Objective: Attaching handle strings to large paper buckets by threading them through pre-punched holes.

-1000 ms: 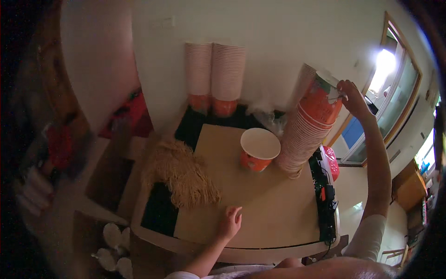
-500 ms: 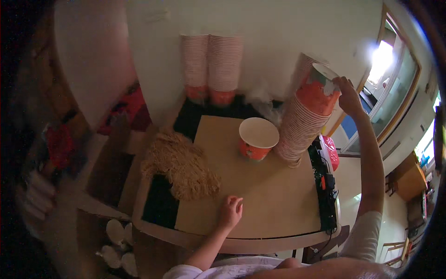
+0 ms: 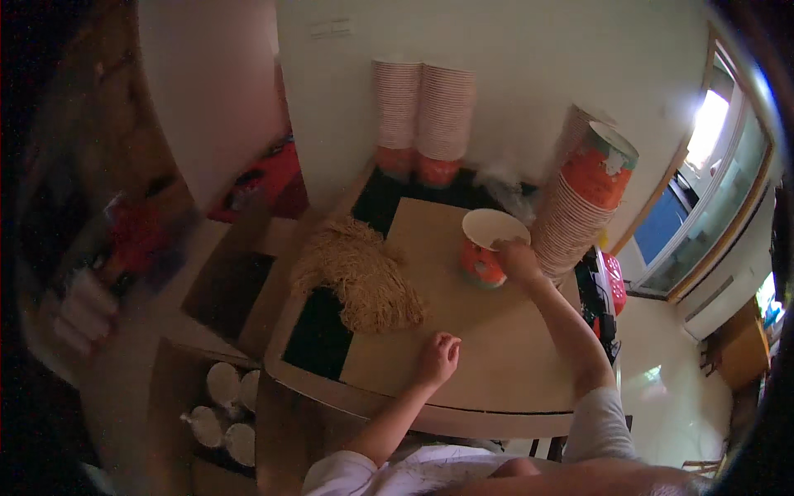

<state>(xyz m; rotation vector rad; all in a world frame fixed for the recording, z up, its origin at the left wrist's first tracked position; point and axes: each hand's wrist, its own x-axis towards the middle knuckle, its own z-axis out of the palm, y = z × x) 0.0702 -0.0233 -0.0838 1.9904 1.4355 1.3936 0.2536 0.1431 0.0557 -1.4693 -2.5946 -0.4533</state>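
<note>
An orange paper tub [image 3: 482,266] with a white inside stands upright on the tan board, right of the middle. My right hand [image 3: 517,258] is closed at its near right rim, fingers over the edge; the fingertips are partly hidden. My left hand [image 3: 442,355] hovers near the table's front edge, fingers curled in, with nothing visible in it. Left of the tub lies a heap of tan, stringy strands, like dried noodles [image 3: 372,281]. Close behind my right hand a tall stack of nested tubs [image 3: 577,219] leans, its top one upside down.
Two tall stacks of paper tubs [image 3: 395,107] stand against the back wall, with clear plastic wrap [image 3: 506,190] beside them. The tan board [image 3: 496,355] covers much of the table. A cardboard box with several white round-topped tubs [image 3: 223,384] sits at lower left. A red basket [image 3: 614,281] is at right.
My right hand has come down from the top of the leaning stack to the single tub's rim. My left hand stays curled near the front edge. The whole view has shifted.
</note>
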